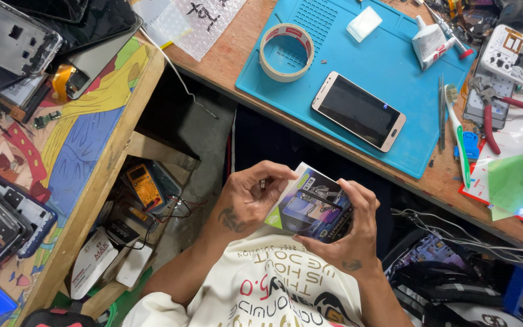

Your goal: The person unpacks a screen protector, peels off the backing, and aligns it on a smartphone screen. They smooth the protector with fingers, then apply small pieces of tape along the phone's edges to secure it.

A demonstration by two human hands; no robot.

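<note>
a: what do my hands hold?
b: a small printed box point(310, 204), unopened as far as i can tell, gripped by left hand point(246, 197) and right hand point(349, 233), fingers closed around it. beyond them a gold phone point(358, 111) lies untouched on the blue mat point(388, 54).

— What is filling the room?
— A wooden surface point(237, 54) is running across the far side; a painted surface point(86, 139) is standing left.
— And below?
— Grey floor point(204, 136) is showing between them.
</note>
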